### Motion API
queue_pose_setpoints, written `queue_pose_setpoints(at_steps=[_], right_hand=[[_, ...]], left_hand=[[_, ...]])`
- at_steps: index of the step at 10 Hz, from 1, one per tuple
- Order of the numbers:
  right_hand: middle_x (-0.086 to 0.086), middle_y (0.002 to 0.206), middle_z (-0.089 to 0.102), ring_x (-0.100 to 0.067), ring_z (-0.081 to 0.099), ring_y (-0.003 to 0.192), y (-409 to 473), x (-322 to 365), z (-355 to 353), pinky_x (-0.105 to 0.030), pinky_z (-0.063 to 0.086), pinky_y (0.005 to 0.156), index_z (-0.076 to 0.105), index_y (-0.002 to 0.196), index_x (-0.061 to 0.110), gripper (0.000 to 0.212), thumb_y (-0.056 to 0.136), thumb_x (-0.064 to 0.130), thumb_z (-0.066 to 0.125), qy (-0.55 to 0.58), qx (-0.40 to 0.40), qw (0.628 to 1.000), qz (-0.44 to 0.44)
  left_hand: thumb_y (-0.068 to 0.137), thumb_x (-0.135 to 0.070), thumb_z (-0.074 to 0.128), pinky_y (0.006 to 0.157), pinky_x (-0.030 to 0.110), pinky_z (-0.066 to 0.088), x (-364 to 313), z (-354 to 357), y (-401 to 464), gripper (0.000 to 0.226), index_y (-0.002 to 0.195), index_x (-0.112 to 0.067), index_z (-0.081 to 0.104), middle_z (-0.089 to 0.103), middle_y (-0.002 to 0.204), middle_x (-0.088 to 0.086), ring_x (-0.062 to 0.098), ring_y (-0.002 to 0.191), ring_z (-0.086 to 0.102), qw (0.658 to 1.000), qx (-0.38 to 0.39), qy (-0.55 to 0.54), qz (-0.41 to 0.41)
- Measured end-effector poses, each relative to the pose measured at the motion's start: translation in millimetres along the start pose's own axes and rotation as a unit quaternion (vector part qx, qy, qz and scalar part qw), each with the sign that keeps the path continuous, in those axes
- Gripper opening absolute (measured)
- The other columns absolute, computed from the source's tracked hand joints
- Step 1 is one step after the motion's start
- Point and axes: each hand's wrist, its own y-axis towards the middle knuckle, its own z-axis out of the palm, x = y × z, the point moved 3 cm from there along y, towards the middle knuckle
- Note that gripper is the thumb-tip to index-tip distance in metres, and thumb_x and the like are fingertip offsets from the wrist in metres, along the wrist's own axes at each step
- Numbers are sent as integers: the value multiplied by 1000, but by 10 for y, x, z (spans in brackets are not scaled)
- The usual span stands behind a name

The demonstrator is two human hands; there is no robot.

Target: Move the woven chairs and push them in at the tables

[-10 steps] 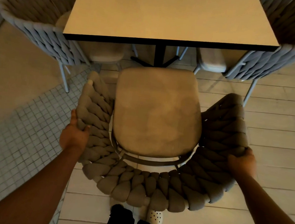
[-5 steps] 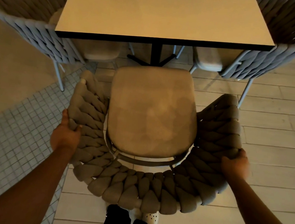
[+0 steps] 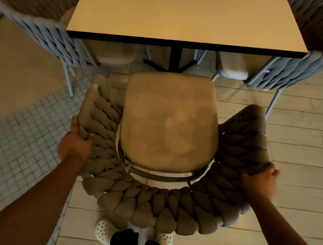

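Note:
A woven chair (image 3: 159,206) with a thick braided grey back and a beige seat cushion (image 3: 168,123) stands right in front of me, facing the square table (image 3: 185,14). My left hand (image 3: 74,144) grips the left side of the braided back. My right hand (image 3: 258,180) grips its right side. The cushion's front edge lies just short of the table's near edge, above the black pedestal foot (image 3: 174,62).
Two more woven chairs are tucked at the table, the left woven chair (image 3: 38,15) and the right woven chair (image 3: 314,65), their legs close to my chair's arms. Small grey tiles (image 3: 13,145) cover the floor at the left, pale planks (image 3: 305,138) at the right. My feet stand behind the chair.
The chair and both hands have shifted slightly, with the table edge a little nearer the cushion. My grip on both sides is unchanged.

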Motion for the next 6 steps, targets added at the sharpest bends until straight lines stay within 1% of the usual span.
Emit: queue_pose_setpoints(at_steps=[1,2,3,4,5,6], right_hand=[[-29,135,34,-45,31,123,-82,115,17,-55,28,100,34,135,4,73,70,13,67,-122,-66,982,-128],[-28,134,38,-45,31,125,-223,240,115,-54,23,106,43,132,8,62,74,16,66,-155,-25,966,-204],[-21,133,46,-41,41,119,-491,449,261,-52,37,99,50,127,10,51,79,17,64,-132,50,957,-252],[-5,131,50,-26,53,110,-1113,988,431,-37,49,86,49,125,21,43,84,23,60,-87,175,924,-330],[-3,131,50,-24,50,114,-1786,1714,569,-33,44,91,48,126,22,42,86,28,56,-46,241,856,-456],[-6,133,49,-27,47,118,-2248,2181,610,-32,41,94,48,128,20,45,85,27,56,-44,301,811,-500]], left_hand=[[92,-32,50,75,46,48,-18,3,0,76,150,-28,1,56,120,28,44,99,58,1000,12,-6,12],[92,-30,50,83,47,48,-26,-7,44,80,149,-25,-6,48,131,28,43,106,55,998,66,3,14],[92,-30,52,98,51,42,-31,-38,32,89,147,-24,-17,32,146,27,42,121,47,987,158,7,6],[91,-30,55,103,45,40,42,-228,-149,93,146,-24,-19,28,148,25,38,126,44,971,238,-19,23],[90,-32,56,101,40,42,168,-434,-386,83,150,-26,-1,40,143,20,33,123,48,964,259,-23,61],[90,-32,56,104,38,41,333,-570,-493,66,148,-24,23,45,142,15,28,124,48,959,274,-32,68]])
